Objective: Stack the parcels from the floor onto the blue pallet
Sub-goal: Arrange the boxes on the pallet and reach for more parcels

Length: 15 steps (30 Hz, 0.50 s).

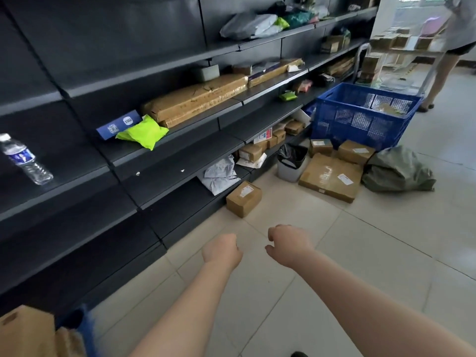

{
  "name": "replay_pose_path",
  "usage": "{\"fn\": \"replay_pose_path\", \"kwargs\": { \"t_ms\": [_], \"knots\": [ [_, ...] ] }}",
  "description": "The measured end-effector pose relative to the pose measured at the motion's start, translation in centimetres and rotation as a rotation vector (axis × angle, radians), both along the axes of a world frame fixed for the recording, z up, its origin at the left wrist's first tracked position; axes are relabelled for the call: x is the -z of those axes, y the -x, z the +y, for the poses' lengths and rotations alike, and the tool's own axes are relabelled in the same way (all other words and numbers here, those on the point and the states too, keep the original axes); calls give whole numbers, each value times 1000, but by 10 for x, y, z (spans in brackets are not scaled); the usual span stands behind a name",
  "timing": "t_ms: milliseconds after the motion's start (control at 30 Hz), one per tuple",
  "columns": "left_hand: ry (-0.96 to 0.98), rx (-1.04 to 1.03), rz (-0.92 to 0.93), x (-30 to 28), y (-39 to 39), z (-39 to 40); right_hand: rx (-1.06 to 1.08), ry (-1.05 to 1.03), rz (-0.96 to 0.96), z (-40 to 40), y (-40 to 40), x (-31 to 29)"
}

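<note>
Both my arms reach forward over the tiled floor. My left hand [222,251] and my right hand [288,243] are loosely curled and hold nothing. A small brown parcel [243,198] lies on the floor ahead of them, beside the shelf base. Farther on lie a large flat parcel [331,177] and two smaller boxes [356,151] [321,147]. At the bottom left, a blue edge that may be the pallet [86,328] shows beside a cardboard box [25,333].
Dark shelving [164,155] with parcels, a green bag and a water bottle [24,159] runs along the left. A blue mesh crate [360,114], a bin with a black liner [292,162] and a grey-green sack [398,171] stand ahead. Another person [453,47] stands at the back right.
</note>
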State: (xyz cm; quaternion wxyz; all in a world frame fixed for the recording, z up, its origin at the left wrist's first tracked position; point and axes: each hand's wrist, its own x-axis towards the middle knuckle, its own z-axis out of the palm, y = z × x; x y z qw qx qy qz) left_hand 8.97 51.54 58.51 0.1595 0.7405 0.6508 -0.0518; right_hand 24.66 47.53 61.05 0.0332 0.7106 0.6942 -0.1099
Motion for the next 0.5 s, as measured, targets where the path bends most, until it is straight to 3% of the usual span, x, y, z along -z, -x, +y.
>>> {"fn": "replay_pose_path", "kwargs": {
  "t_ms": [267,500],
  "knots": [
    [20,-145,8,3,-64,120,-64,100,67,137,-80,13],
    [105,-203,33,46,-84,256,60,254,212,285,-110,62]
  ]
}}
